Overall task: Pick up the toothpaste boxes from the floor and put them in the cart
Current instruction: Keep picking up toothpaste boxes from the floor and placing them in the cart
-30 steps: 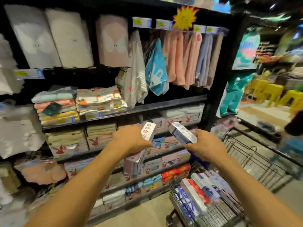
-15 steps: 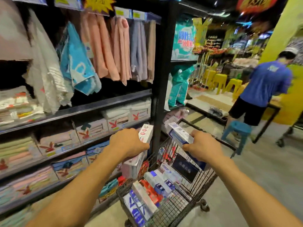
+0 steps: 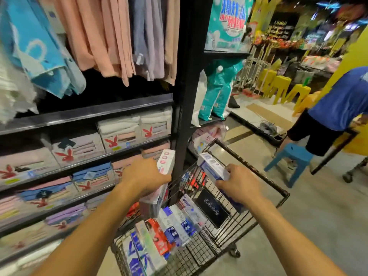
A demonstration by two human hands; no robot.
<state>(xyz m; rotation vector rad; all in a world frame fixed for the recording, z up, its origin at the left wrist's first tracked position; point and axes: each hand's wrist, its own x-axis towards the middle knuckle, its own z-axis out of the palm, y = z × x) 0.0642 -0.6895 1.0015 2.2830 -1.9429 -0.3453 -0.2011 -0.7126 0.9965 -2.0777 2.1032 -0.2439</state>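
Observation:
My left hand (image 3: pixel 146 180) grips a pink-and-white toothpaste box (image 3: pixel 165 166), held upright above the left side of the black wire cart (image 3: pixel 264 176). A blue-and-white toothpaste box (image 3: pixel 212 166) lies tilted in my right hand (image 3: pixel 239 184), over the cart's middle. Several toothpaste boxes (image 3: pixel 173 230) lie side by side in the basket, blue, white and red. A dark flat pack (image 3: pixel 212 210) leans against the cart's inner wall below my right hand.
Black shelving (image 3: pixel 185 96) with folded towels (image 3: pixel 119 132) and hanging cloths (image 3: pixel 111 36) stands close on the left, its post touching the cart's front. A person in a blue shirt (image 3: pixel 338 104) stands at the right beside a blue stool (image 3: pixel 292 160). Yellow stools (image 3: pixel 282 86) stand farther back.
The view has swung right, so the cart sits more central and the person in blue is nearer the right edge. Both hands keep their boxes over the cart.

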